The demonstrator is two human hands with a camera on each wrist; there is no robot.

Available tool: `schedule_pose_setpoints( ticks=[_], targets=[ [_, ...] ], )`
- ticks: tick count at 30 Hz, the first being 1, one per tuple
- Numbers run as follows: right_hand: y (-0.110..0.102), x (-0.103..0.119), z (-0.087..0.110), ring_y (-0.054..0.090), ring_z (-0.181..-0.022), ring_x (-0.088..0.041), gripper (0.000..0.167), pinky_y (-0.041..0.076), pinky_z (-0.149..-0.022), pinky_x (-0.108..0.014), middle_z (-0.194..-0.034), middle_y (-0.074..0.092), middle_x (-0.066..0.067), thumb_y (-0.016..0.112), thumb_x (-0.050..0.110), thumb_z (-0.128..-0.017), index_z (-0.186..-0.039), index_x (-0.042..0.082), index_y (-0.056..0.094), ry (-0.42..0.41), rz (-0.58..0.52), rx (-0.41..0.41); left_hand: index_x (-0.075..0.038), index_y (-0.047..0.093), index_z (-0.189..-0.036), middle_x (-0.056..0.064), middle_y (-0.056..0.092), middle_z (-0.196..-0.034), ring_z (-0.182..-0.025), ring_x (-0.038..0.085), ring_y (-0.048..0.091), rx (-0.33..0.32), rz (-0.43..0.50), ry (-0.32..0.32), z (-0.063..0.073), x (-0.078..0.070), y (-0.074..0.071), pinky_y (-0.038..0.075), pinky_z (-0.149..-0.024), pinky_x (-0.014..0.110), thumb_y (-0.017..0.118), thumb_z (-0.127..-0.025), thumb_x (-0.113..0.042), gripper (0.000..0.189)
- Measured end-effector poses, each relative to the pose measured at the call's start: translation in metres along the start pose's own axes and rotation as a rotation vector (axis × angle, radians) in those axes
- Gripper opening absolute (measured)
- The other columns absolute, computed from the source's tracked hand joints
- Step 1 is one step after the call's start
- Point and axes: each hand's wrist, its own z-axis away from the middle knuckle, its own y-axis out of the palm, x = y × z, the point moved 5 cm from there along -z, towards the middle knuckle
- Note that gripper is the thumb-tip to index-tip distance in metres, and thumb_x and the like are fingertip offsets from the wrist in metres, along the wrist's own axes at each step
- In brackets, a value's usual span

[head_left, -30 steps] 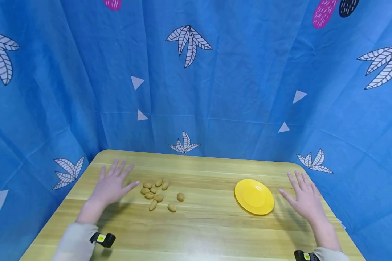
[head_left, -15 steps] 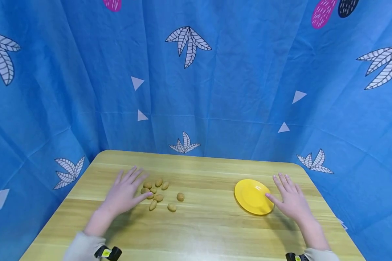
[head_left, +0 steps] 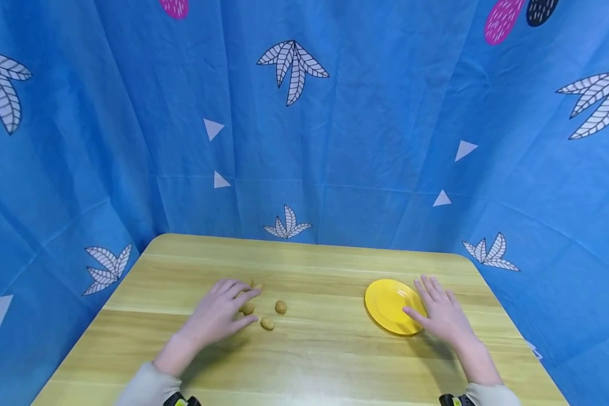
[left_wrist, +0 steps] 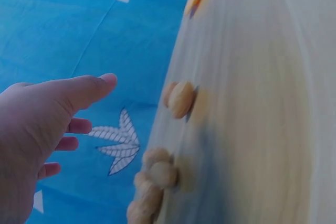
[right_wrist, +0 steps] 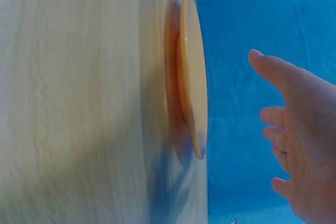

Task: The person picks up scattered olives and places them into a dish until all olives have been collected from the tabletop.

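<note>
My left hand [head_left: 219, 313] hovers over a group of tan, oval, nut-like pieces, its fingers slightly bent and thumb apart, hiding most of the group. Two pieces lie free to its right, one nut-like piece [head_left: 281, 307] and a nearer nut-like piece [head_left: 267, 323]. In the left wrist view, a gap shows between the thumb of the left hand [left_wrist: 47, 114] and the nut-like pieces [left_wrist: 181, 99]. My right hand [head_left: 442, 317] is held above the right rim of a round yellow plate [head_left: 388, 304]. The right wrist view shows that hand [right_wrist: 310, 135] apart from the plate [right_wrist: 195, 72], holding nothing.
Both hands are over a light wooden table [head_left: 314, 361] with rounded far corners. Behind and beside it hangs a blue curtain [head_left: 375, 113] with white leaf and triangle prints. Each sleeve carries a small black wrist device.
My left hand has moved right over the nut-like pieces, and its fingers have bent a little. My right hand has moved left, over the plate's rim. Plate and pieces in view stay put.
</note>
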Motion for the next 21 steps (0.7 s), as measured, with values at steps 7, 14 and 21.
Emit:
schedule_pose_setpoints(
  ticks=[7,14,21],
  targets=[
    [0.008,0.003,-0.002,0.025,-0.143,-0.047,0.085,0.018,-0.113,-0.065,-0.155,0.028,-0.027,0.054,0.058,-0.091,-0.147,-0.003,0.035,-0.004,-0.004,0.013,-0.016,0.066,-0.123,0.003,0.067,-0.115,-0.110,0.023,0.058,0.074,0.004,0.042,-0.004,-0.012,0.017,0.044,-0.102,0.047,0.074,-0.081,-0.044,0.051],
    [0.018,0.000,0.000,0.026,-0.143,-0.047,0.087,0.021,-0.113,-0.065,-0.154,0.030,-0.027,0.055,0.058,-0.090,-0.146,-0.005,0.036,0.009,-0.009,0.048,-0.016,0.068,-0.117,0.000,0.066,-0.110,-0.109,0.020,0.057,0.129,-0.024,0.062,-0.006,-0.019,0.035,0.045,-0.102,0.047,0.074,-0.081,-0.043,0.045],
    [0.026,0.000,0.002,0.027,-0.142,-0.048,0.087,0.021,-0.112,-0.066,-0.154,0.031,-0.028,0.056,0.058,-0.090,-0.144,-0.006,0.038,0.015,-0.018,0.076,-0.016,0.071,-0.105,-0.002,0.066,-0.103,-0.103,0.018,0.057,0.121,-0.053,0.053,-0.002,-0.021,0.045,0.047,-0.094,0.042,0.078,-0.078,-0.037,0.035]
  ],
)
